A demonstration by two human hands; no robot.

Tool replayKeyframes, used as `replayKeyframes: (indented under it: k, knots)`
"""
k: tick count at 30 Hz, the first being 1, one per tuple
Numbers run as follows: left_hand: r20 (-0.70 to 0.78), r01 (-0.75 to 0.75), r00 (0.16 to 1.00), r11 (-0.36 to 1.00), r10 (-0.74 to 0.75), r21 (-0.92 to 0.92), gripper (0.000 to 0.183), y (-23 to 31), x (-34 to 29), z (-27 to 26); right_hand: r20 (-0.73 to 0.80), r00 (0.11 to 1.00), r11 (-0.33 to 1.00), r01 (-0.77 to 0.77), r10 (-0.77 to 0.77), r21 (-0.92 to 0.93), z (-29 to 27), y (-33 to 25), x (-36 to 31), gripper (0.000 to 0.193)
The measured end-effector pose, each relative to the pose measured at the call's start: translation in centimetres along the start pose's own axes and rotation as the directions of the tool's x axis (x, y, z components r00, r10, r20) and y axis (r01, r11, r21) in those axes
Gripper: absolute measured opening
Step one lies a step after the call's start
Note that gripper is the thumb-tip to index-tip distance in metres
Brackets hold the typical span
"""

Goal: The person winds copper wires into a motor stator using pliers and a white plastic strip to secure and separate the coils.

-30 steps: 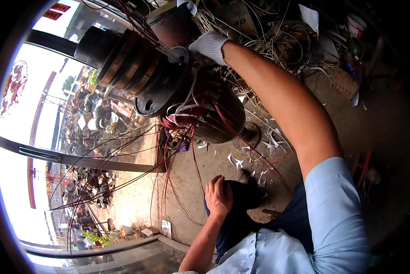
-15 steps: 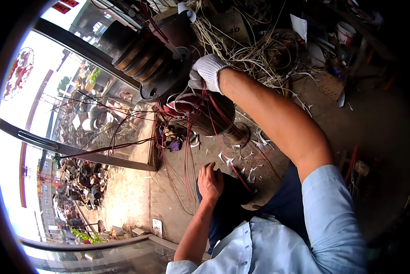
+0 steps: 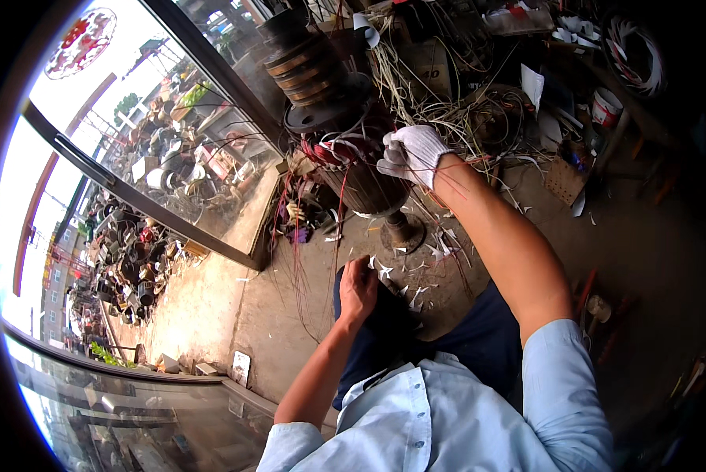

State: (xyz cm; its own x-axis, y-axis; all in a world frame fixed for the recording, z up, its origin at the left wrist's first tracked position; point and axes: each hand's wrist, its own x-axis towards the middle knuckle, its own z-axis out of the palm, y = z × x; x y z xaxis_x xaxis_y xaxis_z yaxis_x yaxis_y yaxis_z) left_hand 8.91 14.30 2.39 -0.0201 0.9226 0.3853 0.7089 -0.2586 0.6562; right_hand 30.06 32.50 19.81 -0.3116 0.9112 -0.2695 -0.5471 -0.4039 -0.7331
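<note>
My right hand [image 3: 413,155], in a pale knit glove, is closed at the right side of a ribbed cylindrical motor core [image 3: 366,191]. Thin red wires [image 3: 438,171] pass across the glove and wrist, pinched in its fingers. Red and white leads [image 3: 339,151] are bundled round the core's top, and several strands hang down on the left. Above them sits a black flange with a stack of copper-coloured rings [image 3: 312,76]. The core stands tilted over a round metal pedestal [image 3: 401,233]. My bare left hand [image 3: 358,288] rests on my left knee, fingers curled in, holding nothing visible.
White paper scraps [image 3: 445,247] litter the floor round the pedestal. Tangled pale cables [image 3: 487,118] lie behind my right hand. A white bucket [image 3: 606,107] stands at the far right. On the left is a metal-framed glass door [image 3: 172,224], with heaped scrap [image 3: 136,259] outside.
My right hand has drawn away to the right and slightly down from the motor's top, wires trailing with it. My left fingers have curled in on the knee. The view has shifted.
</note>
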Motion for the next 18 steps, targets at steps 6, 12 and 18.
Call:
replayKeyframes:
  k: [6,12,18]
  knots:
    - [0.076,-0.228,0.97,0.972,0.231,-0.053,0.038,7.2,2.1,-0.9,0.026,0.999,0.982,-0.026,0.031,-0.186,-6.2,-0.8,-2.1,0.012]
    - [-0.07,-0.519,0.855,0.853,0.515,-0.064,0.035,12.4,8.2,-0.8,0.009,0.994,0.986,0.109,-0.108,-0.125,-6.7,1.2,-6.5,0.014]
    - [-0.071,-0.647,0.756,0.759,0.651,0.072,0.031,14.1,15.5,-1.3,-0.039,0.994,0.969,0.094,-0.105,-0.228,-6.0,0.7,-11.6,0.012]
